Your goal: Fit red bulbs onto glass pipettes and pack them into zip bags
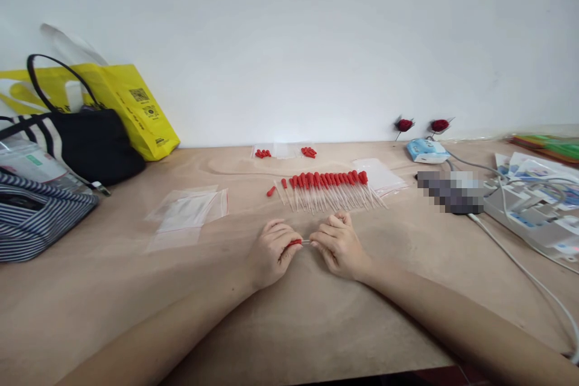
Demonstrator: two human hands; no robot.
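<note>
Near the middle of the table, my left hand (274, 251) is closed around a red rubber bulb (295, 242). My right hand (340, 247) pinches a thin clear dropper tube (306, 242), whose end meets the bulb between my hands; how deep it sits is hidden by my fingers. Just beyond lies a row of droppers (328, 184), red bulbs pointing away and clear tubes toward me. At the row's left end are a loose red bulb (271, 191) and a bare tube (280, 193).
Clear zip bags (190, 211) lie left, with another bag (380, 174) behind the row. Small bags of red bulbs (309, 152) rest by the wall. Left stand a yellow bag (136, 114), black bag (99, 145) and striped pouch (45, 217). A power strip (534, 217) and cables are right.
</note>
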